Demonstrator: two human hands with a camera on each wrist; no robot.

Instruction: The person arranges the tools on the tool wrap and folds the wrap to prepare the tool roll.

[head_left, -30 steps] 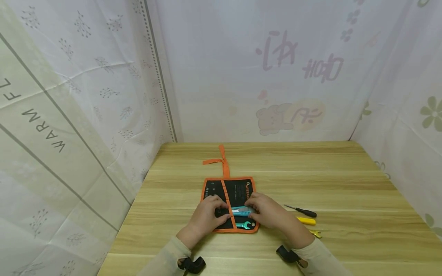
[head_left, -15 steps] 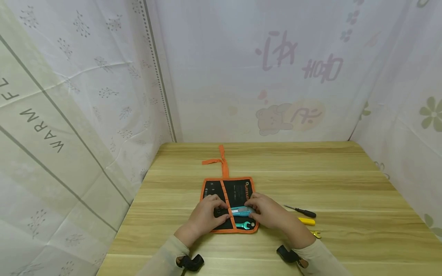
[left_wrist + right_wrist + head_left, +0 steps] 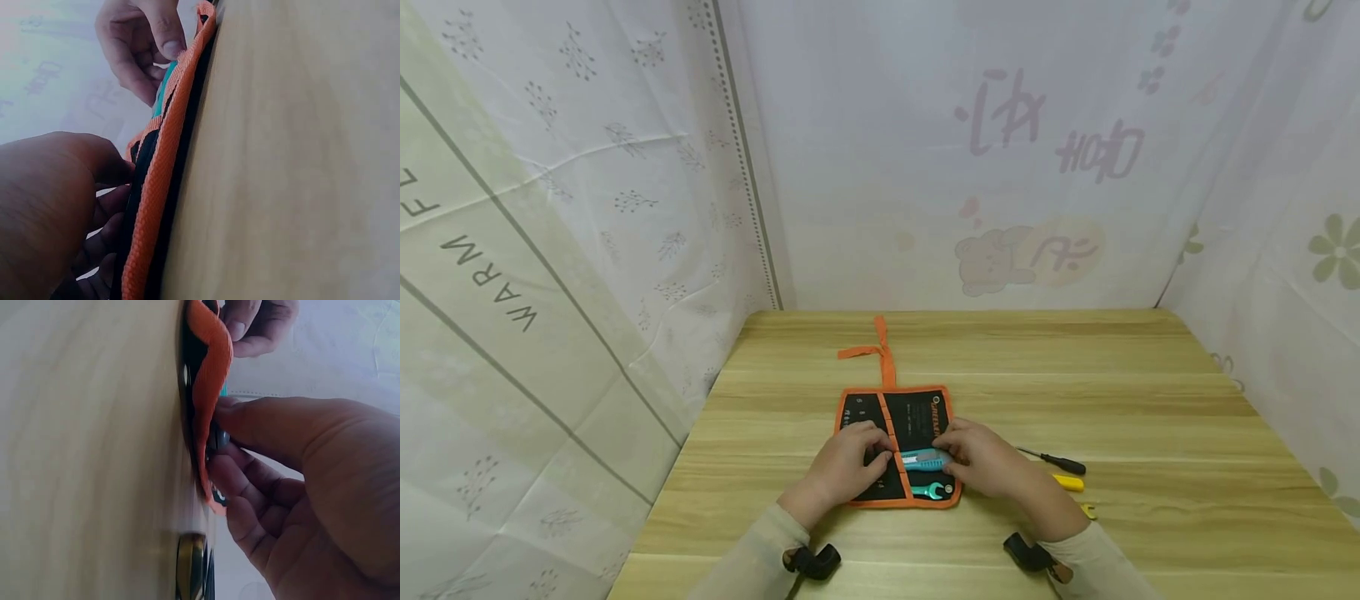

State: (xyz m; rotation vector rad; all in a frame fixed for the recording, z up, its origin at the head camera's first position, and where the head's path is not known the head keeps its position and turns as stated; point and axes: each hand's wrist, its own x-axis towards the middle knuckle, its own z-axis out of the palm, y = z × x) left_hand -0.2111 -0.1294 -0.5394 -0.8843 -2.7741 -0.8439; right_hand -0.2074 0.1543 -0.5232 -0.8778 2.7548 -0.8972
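A black tool pouch [image 3: 917, 417] with orange trim lies unfolded on the table. A teal and grey utility knife [image 3: 921, 459] lies partly inside one of its pockets. My right hand [image 3: 988, 458] pinches the knife's outer end between thumb and fingers. My left hand [image 3: 848, 458] pinches the orange pocket edge beside the knife, its thumb and forefinger tips close together. Below the knife, the open end of a teal wrench [image 3: 931, 491] sticks out of another pocket. In the left wrist view, the orange edge [image 3: 165, 169] runs past both hands and hides much of the knife.
Right of the pouch lie a black-handled screwdriver [image 3: 1063, 463], a yellow handle [image 3: 1070, 482] and a yellow wrench [image 3: 1088, 511], the last two partly hidden by my right arm. Orange ties [image 3: 886, 362] stretch behind the pouch. Patterned cloth [image 3: 865, 167] hangs around the wooden table [image 3: 1150, 400].
The utility knife has slid slightly left, deeper into its pocket, with my right hand on it. My left thumb and forefinger have drawn closer together at the pocket edge.
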